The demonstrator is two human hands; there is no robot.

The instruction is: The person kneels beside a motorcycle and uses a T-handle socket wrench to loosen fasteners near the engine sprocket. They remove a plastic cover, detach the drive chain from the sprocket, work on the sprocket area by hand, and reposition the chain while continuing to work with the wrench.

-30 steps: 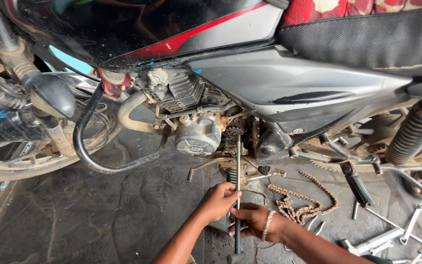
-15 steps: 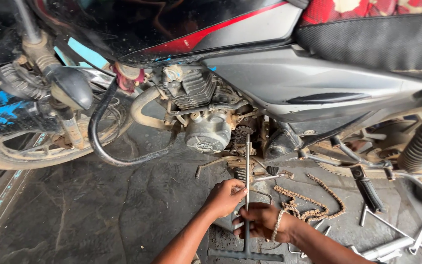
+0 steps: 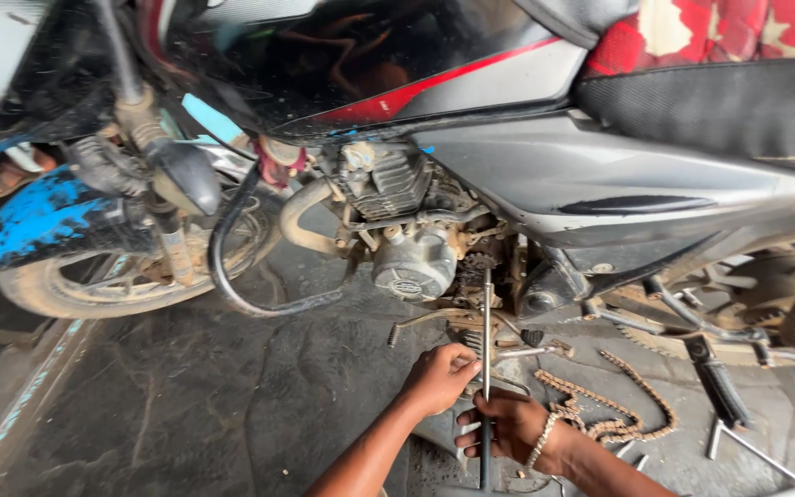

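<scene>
1. Gripping a long thin metal rod (image 3: 487, 368), our right hand (image 3: 497, 428) has its fingers wrapped tight around the lower part of the shaft, near the bottom edge of the view.
2. We keep our left hand (image 3: 439, 377) just left of the rod and a little higher, fingers curled together against the shaft; whether it truly clamps the rod or only steadies it, we cannot tell.
3. A beaded bracelet (image 3: 539, 440) sits on our right wrist.
4. We see the rod standing nearly upright, its top end reaching up into the grimy opening just right of the engine case (image 3: 409, 265), its lower end running out of view below our right hand.
5. Just right of our hands, a loose drive chain (image 3: 614, 416) lies in a slack tangle on the floor (image 3: 186, 405).
6. Farther right, a black footrest (image 3: 708, 382) and bare metal tools (image 3: 738, 442) lie on the same dark, oily floor.
7. Above everything stands the motorcycle: grey side panel (image 3: 600, 175), red-striped black tank (image 3: 370, 74), patterned red seat (image 3: 720, 37).
8. To the far left we see the front wheel (image 3: 121, 285) under a blue mudguard (image 3: 43, 212), and a black hose (image 3: 232, 267) looping down beside it.
</scene>
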